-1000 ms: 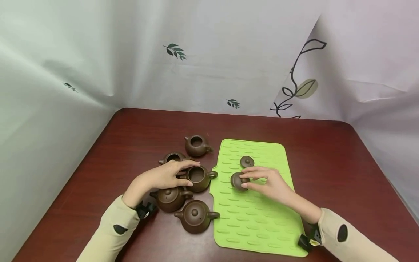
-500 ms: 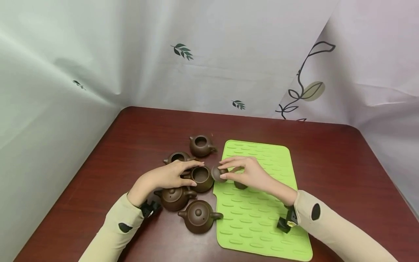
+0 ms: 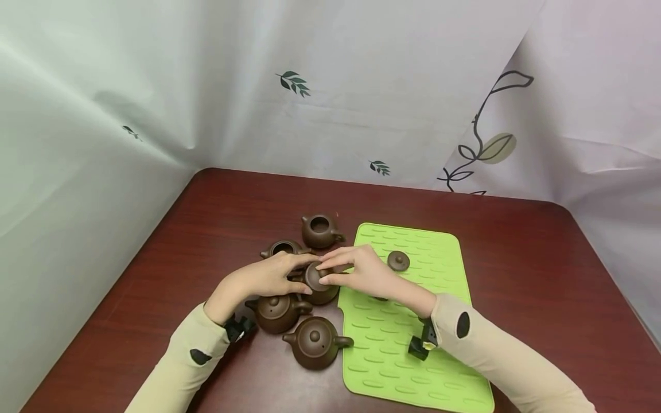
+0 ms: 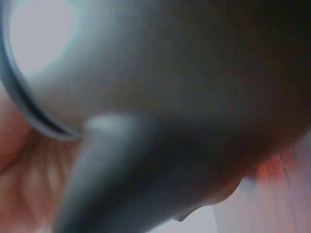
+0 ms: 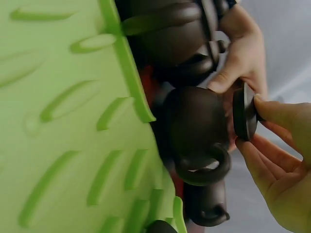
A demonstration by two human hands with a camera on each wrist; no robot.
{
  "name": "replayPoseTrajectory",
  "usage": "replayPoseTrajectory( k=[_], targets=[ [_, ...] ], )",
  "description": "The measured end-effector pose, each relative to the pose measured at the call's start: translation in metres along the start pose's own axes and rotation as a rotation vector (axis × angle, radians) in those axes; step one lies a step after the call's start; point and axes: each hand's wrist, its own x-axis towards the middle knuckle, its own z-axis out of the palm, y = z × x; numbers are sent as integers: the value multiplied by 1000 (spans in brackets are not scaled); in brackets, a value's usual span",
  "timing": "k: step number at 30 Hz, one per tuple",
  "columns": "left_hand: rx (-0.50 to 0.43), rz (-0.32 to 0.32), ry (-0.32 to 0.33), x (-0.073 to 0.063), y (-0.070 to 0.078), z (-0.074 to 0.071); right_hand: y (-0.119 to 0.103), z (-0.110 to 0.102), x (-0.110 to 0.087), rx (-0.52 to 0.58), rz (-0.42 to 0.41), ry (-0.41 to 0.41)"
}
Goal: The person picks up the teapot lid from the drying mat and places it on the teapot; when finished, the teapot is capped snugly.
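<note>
A lidless brown teapot [image 5: 197, 116] stands at the mat's left edge, my left hand [image 3: 258, 281] gripping it from the spout side with thumb and fingers. Pinched in my right hand [image 3: 364, 272] is a round brown lid [image 5: 244, 111], which covers much of the teapot's opening in the head view. The right wrist view shows the lid tilted against the rim, a gap between them. Close to the left hand are a lidded teapot [image 3: 277, 314] and an open one [image 3: 284, 248]. The left wrist view is filled by a blurred dark pot body [image 4: 160, 87].
Another lidded teapot [image 3: 314, 344] stands in front, handle tip over the green mat's [image 3: 413, 373] edge. At the back is a further open teapot [image 3: 321, 232]. One loose lid [image 3: 398, 261] lies on the mat; a dark piece [image 3: 381, 298] is mostly hidden beneath the right hand.
My right hand has carried the lid leftward from the mat to over the teapot's opening. The left hand keeps its grip on that teapot. The view has shifted slightly.
</note>
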Motion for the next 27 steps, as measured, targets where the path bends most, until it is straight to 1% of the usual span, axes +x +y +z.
replayPoseTrajectory(
  k=[4,6,10,16,18,21,23,24,27],
  targets=[
    [17,-28,1,0,1,0,-2,6,1,-89,-58,13],
    [17,-35,1,0,1,0,-3,7,1,-96,-54,24],
    [3,-39,1,-1,1,0,-2,9,1,-72,-8,34],
    [-17,-46,-11,-1,2,0,2,12,4,-104,32,28],
    [-14,-45,-16,-1,2,0,3,12,4,-77,70,12],
    [9,-45,-13,-2,2,-2,3,12,4,-7,127,-9],
    [22,-12,22,-5,1,-5,1,12,3,18,152,-13],
    [14,-3,43,-6,0,-8,0,13,3,21,159,-12],
    [-37,23,152,-12,-7,-17,-4,12,2,14,170,-10]
  ],
)
